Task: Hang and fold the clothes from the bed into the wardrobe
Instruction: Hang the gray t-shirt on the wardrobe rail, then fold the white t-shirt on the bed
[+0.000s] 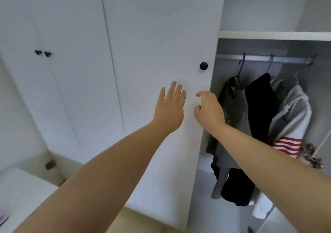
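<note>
White wardrobe doors fill the background of the head view; the door [152, 35] directly ahead of both hands carries a round black knob [203, 66] just above the right hand. Right of the right hand, the wardrobe [274, 35] stands open, its rail [259, 58] running horizontally. Clothes [258, 103] hang from the rail on hangers, long axes vertical: an olive garment, a black one, a white one with a red-striped hem. The left hand [170, 109] is open, fingers extended and together, palm toward the door; contact cannot be confirmed. The right hand [208, 109] is loosely curled, fingers bent, holding nothing, near the door edge.
</note>
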Available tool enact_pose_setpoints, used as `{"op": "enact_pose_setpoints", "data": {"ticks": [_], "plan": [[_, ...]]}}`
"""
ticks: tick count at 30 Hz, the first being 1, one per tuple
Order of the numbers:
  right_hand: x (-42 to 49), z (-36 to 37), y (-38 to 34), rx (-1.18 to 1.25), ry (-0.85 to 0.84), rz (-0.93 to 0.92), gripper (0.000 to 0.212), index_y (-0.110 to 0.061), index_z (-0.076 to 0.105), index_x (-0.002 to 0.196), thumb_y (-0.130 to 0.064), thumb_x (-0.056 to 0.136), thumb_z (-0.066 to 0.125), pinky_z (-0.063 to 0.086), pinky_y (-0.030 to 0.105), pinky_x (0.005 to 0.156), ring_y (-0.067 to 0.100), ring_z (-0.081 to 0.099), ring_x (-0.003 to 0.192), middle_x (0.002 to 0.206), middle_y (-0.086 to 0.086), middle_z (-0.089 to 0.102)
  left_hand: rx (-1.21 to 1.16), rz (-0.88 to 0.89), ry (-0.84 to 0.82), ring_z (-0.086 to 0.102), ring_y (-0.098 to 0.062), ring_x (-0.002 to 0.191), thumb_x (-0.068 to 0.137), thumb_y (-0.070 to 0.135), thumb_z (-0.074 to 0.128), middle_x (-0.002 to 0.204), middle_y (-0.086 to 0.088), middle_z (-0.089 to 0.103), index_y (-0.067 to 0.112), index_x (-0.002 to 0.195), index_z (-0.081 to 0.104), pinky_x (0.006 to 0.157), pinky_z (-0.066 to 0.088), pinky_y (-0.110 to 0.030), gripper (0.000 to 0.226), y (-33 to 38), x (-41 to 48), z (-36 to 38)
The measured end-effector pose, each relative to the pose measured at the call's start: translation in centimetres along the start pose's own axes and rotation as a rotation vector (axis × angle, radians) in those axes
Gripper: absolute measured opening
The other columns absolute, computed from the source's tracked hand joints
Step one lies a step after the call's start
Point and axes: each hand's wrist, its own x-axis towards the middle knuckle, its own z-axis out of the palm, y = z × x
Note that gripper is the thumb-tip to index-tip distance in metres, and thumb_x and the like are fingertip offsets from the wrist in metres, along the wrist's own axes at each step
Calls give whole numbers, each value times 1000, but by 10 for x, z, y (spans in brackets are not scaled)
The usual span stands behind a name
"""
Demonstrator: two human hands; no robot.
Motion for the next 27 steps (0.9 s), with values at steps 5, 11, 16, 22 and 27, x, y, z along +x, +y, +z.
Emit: {"op": "enact_pose_setpoints", "data": {"ticks": [5, 11, 16, 22, 27], "plan": [[-33, 75, -74, 153, -194, -115, 42, -12, 48, 129, -3, 88, 49, 44, 30, 91, 18, 47, 120, 129, 3, 50, -23, -277, -210, -12, -30, 147, 100, 39, 35, 160, -10, -6, 12, 153, 1, 117, 2, -49, 68, -54, -94, 32], [-118, 147, -169, 285, -473, -307, 44, -11, 49, 129, -3, 86, 50, 45, 33, 94, 19, 45, 123, 131, 4, 50, 28, -608, -464, -12, -31, 147, 100, 38, 33, 160, -10, -9, 12, 152, -4, 118, 4, -49, 69, -108, -233, 50], [-214, 181, -245, 375, -692, -504, 45, -7, 46, 131, -4, 86, 49, 42, 33, 93, 23, 44, 123, 132, 7, 47, 56, -823, -634, -14, -30, 146, 101, 35, 33, 160, -10, -12, 14, 152, -7, 118, 1, -48, 68, -132, -368, 50], [-345, 213, -340, 440, -898, -748, 52, -8, 40, 138, -6, 87, 53, 40, 34, 101, 24, 44, 126, 138, 8, 45, 54, -1102, -694, -11, -29, 147, 98, 30, 38, 160, -9, -10, 17, 153, -5, 117, 3, -49, 70, -140, -540, 52], [-469, 254, -397, 477, -1001, -1002, 46, -7, 45, 129, -11, 85, 55, 45, 40, 94, 30, 49, 117, 127, 11, 48, 58, -1318, -740, -14, -27, 147, 100, 31, 37, 159, -6, -16, 19, 152, -8, 119, 0, -47, 70, -129, -685, 64]]}}
